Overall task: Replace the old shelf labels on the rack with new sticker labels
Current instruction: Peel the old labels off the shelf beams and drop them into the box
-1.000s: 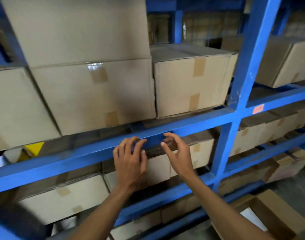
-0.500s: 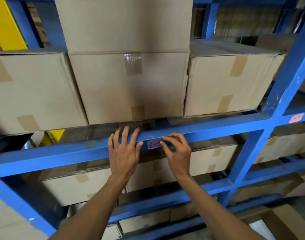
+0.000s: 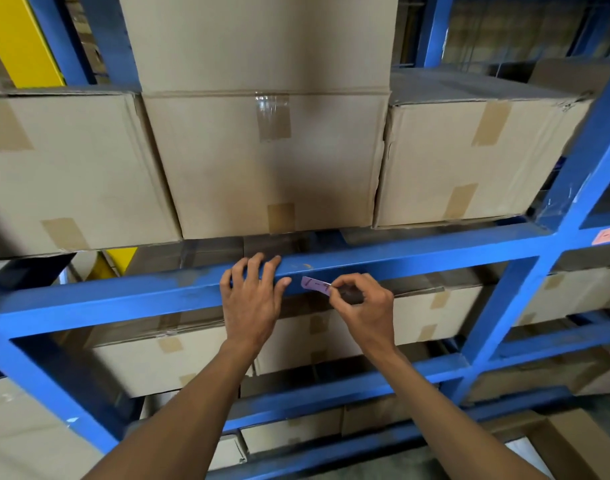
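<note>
Boxes (image 3: 269, 161) fill rack (image 3: 418, 251); right hand (image 3: 362, 306) pinches purple label (image 3: 315, 285)

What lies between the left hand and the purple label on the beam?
Only bare blue beam: in the head view a short painted gap separates the left hand from the purple label, pinched by the right hand.
</note>
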Tool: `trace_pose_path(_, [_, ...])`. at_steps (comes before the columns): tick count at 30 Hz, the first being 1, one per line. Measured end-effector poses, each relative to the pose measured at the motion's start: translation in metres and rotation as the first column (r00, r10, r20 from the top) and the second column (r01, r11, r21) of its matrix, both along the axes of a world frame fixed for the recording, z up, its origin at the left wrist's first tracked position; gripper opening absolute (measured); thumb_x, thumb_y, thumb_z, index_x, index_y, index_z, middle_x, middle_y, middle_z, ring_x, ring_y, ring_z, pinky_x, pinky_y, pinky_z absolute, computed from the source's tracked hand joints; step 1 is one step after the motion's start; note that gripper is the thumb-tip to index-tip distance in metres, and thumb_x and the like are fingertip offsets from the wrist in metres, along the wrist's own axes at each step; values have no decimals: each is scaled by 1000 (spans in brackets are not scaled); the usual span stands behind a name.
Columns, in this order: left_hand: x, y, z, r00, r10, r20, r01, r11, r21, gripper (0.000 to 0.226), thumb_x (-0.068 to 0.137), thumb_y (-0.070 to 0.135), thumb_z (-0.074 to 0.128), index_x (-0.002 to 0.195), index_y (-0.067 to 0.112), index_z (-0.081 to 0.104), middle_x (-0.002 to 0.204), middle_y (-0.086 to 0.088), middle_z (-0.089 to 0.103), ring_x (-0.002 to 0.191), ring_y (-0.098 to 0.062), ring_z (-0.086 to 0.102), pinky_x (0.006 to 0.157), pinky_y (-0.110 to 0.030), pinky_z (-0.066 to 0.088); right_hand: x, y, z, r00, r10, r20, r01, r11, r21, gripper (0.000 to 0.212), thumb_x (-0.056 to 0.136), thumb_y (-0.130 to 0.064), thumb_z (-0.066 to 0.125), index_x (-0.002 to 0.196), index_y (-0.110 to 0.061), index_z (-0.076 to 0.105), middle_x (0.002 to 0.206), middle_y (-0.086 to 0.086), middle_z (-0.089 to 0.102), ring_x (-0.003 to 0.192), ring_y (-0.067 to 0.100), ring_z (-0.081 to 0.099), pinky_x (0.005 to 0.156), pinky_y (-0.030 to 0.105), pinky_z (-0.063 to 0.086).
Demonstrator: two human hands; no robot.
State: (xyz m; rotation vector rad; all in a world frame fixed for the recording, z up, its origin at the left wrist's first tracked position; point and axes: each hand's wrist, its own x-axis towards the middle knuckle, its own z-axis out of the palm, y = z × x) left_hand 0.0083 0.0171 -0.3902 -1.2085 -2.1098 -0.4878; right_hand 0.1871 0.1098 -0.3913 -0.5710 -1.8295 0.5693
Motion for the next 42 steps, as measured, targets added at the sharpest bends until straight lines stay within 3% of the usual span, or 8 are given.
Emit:
trace_pose_path(5, [3, -2, 3, 999, 15, 28, -14, 1000, -25, 48, 98, 51, 32, 127, 22, 57, 121, -8, 60, 112, -27, 44, 92, -40, 30, 24, 9, 3, 999, 40, -35, -45, 986, -160, 16, 80, -14, 75, 88, -27, 69, 85, -8, 71, 78, 6, 67, 66, 12, 51])
trace_pose_path(9, [13, -2, 3, 996, -17, 84, 13, 999, 39, 47, 99, 45, 33, 131, 18, 55, 129, -14, 54, 121, -30, 41, 105, -47, 28, 58, 20, 4, 996, 10, -83, -32, 961, -273, 16, 82, -10, 74, 88, -25, 71, 82, -12, 71, 76, 5, 66, 65, 10, 49])
trace_pose_path(13, [50, 19, -4, 982, -183, 38, 180, 981, 72, 51, 96, 37, 49, 144, 19, 44, 147, -18, 39, 142, -33, 30, 123, -51, 6, 99, 39, 3, 990, -82, -115, 33, 927, -373, 14, 81, -4, 74, 87, -16, 74, 75, -9, 70, 69, 4, 62, 65, 15, 50])
trace_pose_path(18, [132, 75, -14, 917, -397, 27, 398, 917, -18, 61, 92, 33, 50, 150, 23, 38, 160, -16, 30, 149, -32, 20, 121, -56, 4, 162, 69, -7, 953, -241, -184, 121, 858, -499, 12, 82, -2, 74, 83, -14, 75, 75, 4, 72, 67, 9, 59, 62, 17, 50])
trace_pose_path(23, [195, 130, -24, 870, -485, 87, 493, 856, -154, 76, 87, 33, 59, 155, 27, 25, 165, -15, 16, 153, -31, 5, 121, -56, -5, 225, 96, -21, 912, -365, -186, 187, 775, -604, 17, 87, -3, 70, 82, -18, 74, 75, -2, 71, 64, 1, 59, 57, 19, 50])
trace_pose_path(32, [295, 215, -61, 718, -661, 220, 695, 663, -278, 69, 86, 26, 65, 149, 29, 36, 166, -14, 16, 154, -34, 10, 119, -65, 11, 330, 148, -61, 810, -567, -149, 241, 555, -796, 23, 89, -2, 66, 83, -23, 72, 85, 8, 72, 66, 8, 62, 49, 18, 49])
trace_pose_path(37, [337, 265, -93, 640, -708, 298, 762, 533, -368, 64, 89, 25, 61, 149, 22, 41, 163, -18, 25, 151, -35, 21, 120, -59, 20, 376, 180, -96, 775, -627, -80, 259, 430, -865, 22, 92, -2, 59, 90, -19, 72, 89, 9, 72, 72, 15, 60, 55, 29, 49])
trace_pose_path(42, [371, 309, -147, 562, -737, 376, 794, 354, -495, 58, 93, 25, 60, 147, 12, 45, 157, -20, 36, 146, -37, 34, 117, -52, 32, 399, 215, -142, 744, -667, 30, 307, 301, -903, 20, 92, -1, 57, 98, -7, 74, 86, 9, 71, 63, 13, 57, 53, 24, 50])
